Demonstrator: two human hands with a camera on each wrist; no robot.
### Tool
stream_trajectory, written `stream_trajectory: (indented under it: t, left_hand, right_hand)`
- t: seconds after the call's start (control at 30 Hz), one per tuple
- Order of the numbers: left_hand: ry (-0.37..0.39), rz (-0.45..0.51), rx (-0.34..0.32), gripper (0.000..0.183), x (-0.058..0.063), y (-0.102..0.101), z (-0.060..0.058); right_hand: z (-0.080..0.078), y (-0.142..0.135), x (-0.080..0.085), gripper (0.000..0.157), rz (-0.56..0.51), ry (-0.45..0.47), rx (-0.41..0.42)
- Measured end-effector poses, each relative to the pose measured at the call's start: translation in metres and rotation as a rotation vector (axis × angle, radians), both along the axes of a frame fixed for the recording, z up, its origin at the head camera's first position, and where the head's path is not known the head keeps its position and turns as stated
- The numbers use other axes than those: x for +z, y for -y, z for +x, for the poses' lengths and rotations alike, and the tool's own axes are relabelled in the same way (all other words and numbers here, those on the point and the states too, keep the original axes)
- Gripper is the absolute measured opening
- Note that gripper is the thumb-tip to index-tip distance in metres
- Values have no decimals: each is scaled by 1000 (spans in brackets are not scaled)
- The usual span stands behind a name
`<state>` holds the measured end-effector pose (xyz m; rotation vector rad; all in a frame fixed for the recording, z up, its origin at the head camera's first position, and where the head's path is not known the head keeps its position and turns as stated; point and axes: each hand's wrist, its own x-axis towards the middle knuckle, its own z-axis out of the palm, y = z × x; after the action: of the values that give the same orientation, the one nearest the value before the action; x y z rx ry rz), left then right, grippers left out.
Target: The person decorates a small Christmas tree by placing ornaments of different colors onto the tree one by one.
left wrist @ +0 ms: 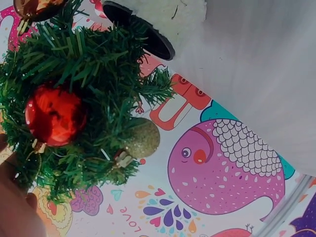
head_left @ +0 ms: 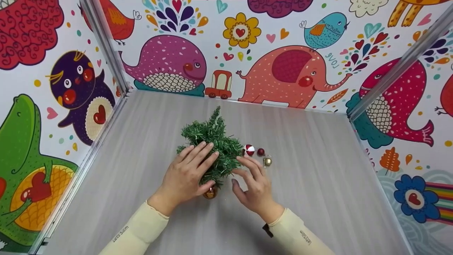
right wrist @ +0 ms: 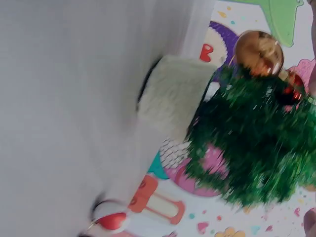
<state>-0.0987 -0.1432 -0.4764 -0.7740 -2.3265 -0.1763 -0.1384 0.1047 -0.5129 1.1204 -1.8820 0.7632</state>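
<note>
A small artificial Christmas tree stands on the table between both hands. My left hand lies over its left side, fingers straight across the branches. Close to that thumb hangs a shiny copper-coloured ball. My right hand is at the tree's right side, fingers loosely bent, with nothing seen between them; whether its fingertips touch the branches I cannot tell. In the left wrist view a shiny red ball and a gold glitter ball hang among the branches. The right wrist view shows the tree's pale wrapped base.
Right of the tree on the grey table lie a red-and-white ball, a small dark red ball and a small gold ball. Walls printed with cartoon animals enclose the table's back and sides.
</note>
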Motion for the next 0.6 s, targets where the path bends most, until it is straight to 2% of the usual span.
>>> stream_trajectory:
  t: [0.13, 0.37, 0.6]
  left_hand:
    - [5, 6, 4, 85, 3, 2, 0]
    - [29, -10, 7, 86, 5, -2, -1]
    - [55, -18, 10, 91, 7, -3, -2]
  right_hand:
    - [-10, -23, -8, 28, -2, 117, -71]
    - [-25, -72, -32, 42, 55, 328, -286]
    - [-32, -105, -56, 43, 107, 446, -385]
